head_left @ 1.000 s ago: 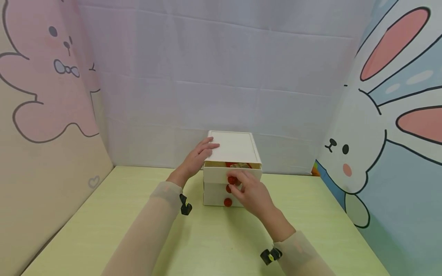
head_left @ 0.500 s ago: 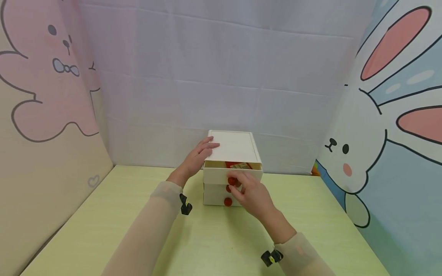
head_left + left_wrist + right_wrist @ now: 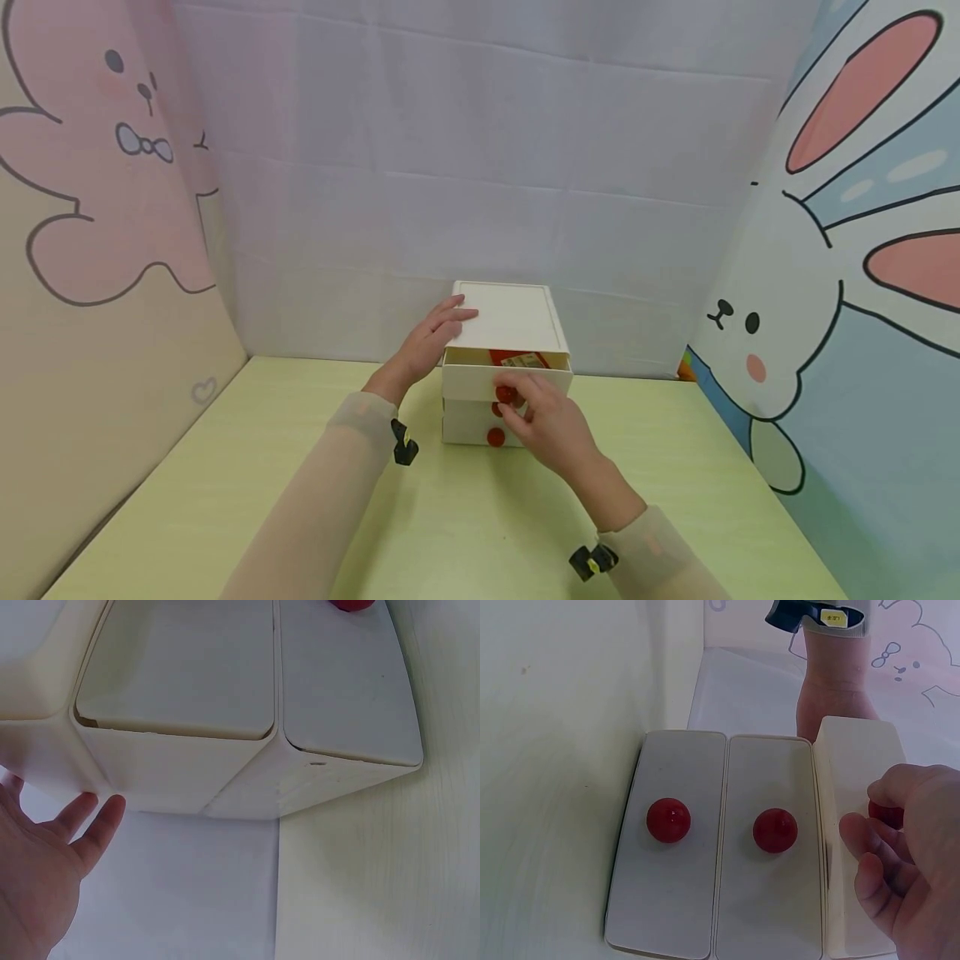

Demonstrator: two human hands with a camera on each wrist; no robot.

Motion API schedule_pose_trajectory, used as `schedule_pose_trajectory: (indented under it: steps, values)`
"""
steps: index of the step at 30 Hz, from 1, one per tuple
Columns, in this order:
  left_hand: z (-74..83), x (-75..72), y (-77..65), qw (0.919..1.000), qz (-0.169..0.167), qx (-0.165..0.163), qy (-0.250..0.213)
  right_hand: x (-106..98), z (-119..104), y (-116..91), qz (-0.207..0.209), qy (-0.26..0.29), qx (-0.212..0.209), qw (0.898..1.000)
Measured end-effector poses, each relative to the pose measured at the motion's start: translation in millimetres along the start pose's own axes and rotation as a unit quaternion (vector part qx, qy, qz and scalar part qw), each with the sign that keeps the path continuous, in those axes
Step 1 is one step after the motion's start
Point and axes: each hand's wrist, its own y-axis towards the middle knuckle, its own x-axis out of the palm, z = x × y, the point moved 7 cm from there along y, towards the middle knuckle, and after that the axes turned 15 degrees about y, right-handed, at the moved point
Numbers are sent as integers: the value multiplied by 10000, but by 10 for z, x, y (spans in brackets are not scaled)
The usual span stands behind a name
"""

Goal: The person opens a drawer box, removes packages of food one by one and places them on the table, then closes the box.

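Note:
A small white drawer box [image 3: 510,318] with three stacked drawers stands on the table. Its top drawer [image 3: 468,384] is pulled partway out, and a red packet [image 3: 519,359] shows inside. My right hand [image 3: 551,421] pinches the round red knob [image 3: 505,393] of that drawer between thumb and fingers. The middle knob [image 3: 775,830] and bottom knob [image 3: 668,820] sit on closed drawer fronts in the right wrist view. My left hand [image 3: 426,343] rests on the box's top left edge with fingers spread; the left wrist view shows its fingertips [image 3: 105,817] against the side.
The pale green table [image 3: 450,525] reaches back to a white cloth backdrop [image 3: 480,167]. Side panels with a pink cartoon bear [image 3: 112,167] and a white rabbit [image 3: 765,325] flank it on the left and right.
The top drawer has slid slightly farther out toward me with my right hand on its knob, and more of the red packet shows. My left hand stays on the box.

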Motion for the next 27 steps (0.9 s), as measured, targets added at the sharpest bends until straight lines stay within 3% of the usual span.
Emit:
schedule_pose_trajectory:
  steps: [27]
  values:
    - [23, -9, -16, 10000, 27, 73, -46, -14, -64, -59, -1, 24, -156, 9999]
